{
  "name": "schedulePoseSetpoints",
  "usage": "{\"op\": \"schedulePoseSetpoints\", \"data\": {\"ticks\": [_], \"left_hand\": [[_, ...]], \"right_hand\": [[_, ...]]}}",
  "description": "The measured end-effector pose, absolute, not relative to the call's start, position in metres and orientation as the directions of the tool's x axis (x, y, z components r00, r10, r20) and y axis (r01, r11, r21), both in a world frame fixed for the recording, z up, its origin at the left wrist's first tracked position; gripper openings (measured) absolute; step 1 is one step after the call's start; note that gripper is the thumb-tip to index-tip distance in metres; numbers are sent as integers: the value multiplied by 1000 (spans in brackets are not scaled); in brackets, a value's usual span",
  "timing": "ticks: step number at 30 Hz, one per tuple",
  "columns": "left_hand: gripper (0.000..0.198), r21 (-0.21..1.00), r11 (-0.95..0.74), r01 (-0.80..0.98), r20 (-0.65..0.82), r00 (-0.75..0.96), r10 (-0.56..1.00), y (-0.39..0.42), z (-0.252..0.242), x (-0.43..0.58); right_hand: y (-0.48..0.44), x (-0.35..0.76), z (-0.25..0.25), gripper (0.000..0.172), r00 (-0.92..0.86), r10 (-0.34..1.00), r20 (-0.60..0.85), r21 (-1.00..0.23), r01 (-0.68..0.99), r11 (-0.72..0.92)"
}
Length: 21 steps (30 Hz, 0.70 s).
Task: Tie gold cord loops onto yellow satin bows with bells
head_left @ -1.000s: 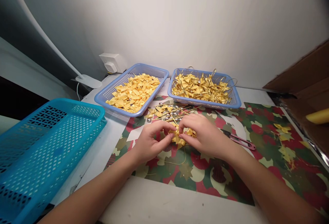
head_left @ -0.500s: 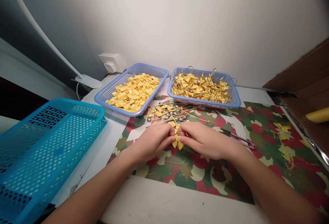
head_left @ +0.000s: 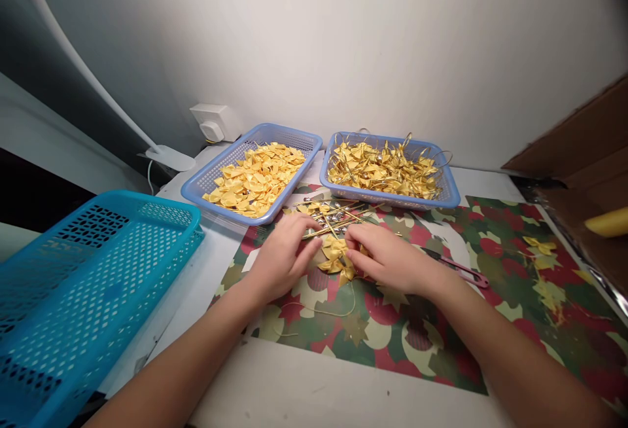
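Note:
My left hand (head_left: 283, 256) and my right hand (head_left: 388, 256) meet over a small yellow ribbon bow (head_left: 335, 256) on the leaf-patterned mat (head_left: 441, 323). Both hands have their fingers curled onto the bow, the left from its left side, the right from its right. A thin gold cord (head_left: 338, 307) trails from the bow toward me. Just beyond the fingers lies a pile of gold cords with silver beads (head_left: 330, 213).
Two lilac baskets stand at the back: the left basket (head_left: 209, 176) holds yellow bows, the right basket (head_left: 449, 189) bows with gold loops. A large turquoise basket (head_left: 88, 284) stands at left. Red thread snips (head_left: 458, 269) lie right of my hand. A cardboard box (head_left: 583, 173) is far right.
Both hands have shifted slightly away from me toward the cord pile, and the bow between them sits a little further up the mat.

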State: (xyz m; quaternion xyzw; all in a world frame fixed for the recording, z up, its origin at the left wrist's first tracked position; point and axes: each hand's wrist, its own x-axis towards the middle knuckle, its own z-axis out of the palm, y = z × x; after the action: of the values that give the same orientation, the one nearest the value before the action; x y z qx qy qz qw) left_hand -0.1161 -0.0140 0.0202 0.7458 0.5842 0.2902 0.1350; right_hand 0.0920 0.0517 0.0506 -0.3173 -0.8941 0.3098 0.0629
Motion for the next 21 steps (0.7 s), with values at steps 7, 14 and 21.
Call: {"op": "schedulePoseSetpoints", "data": {"ticks": [7, 14, 21], "left_hand": [[24, 320, -237, 917, 264, 154, 952, -6, 2, -127], [28, 294, -193, 936, 258, 117, 959, -4, -4, -129], [29, 316, -193, 929, 363, 69, 929, -5, -4, -128]], "right_hand": [[56, 93, 46, 5, -751, 660, -15, -477, 585, 656], [55, 94, 45, 5, -767, 642, -15, -515, 556, 652], [54, 94, 47, 5, -768, 641, -20, -535, 549, 642]]}}
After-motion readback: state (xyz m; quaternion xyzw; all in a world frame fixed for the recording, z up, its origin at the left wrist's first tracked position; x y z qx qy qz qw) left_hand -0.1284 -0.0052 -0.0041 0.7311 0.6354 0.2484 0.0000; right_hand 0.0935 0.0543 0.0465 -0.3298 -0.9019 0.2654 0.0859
